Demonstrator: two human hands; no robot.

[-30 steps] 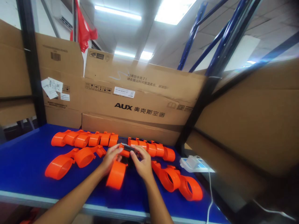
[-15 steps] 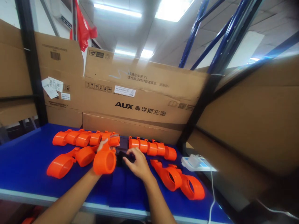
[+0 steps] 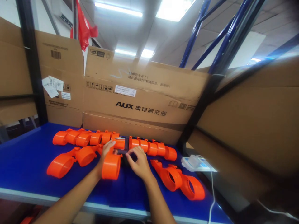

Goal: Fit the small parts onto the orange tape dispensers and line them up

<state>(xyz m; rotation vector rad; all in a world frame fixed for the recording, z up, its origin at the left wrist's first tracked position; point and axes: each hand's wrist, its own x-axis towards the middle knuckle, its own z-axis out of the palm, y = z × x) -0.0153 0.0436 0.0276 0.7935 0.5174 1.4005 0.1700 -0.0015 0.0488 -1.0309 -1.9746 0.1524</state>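
My left hand (image 3: 106,153) is closed round an orange plastic piece with a wide ring (image 3: 110,168) at its near end. At the far end of this piece, near the row of rings, a thin silvery edge shows. A dark flat part (image 3: 126,145) lies between it and my right hand (image 3: 140,163). The thumb and fingers of my right hand curl together at the near edge of the dark part, in a pinch. Whatever is between those fingertips is too small and blurred to name.
Several orange ring pieces stand in a row at the back left (image 3: 83,138) and back right (image 3: 152,147). Others lie nearer, left (image 3: 61,165) and right (image 3: 192,187), on the blue tabletop (image 3: 25,155). A white power strip (image 3: 198,163) with a cable sits right. Cardboard (image 3: 144,93) walls the back.
My left hand has moved right with the orange piece, bringing it up to the dark part and turning its ring. My right hand stays almost in place, its fingers drawn closer together.
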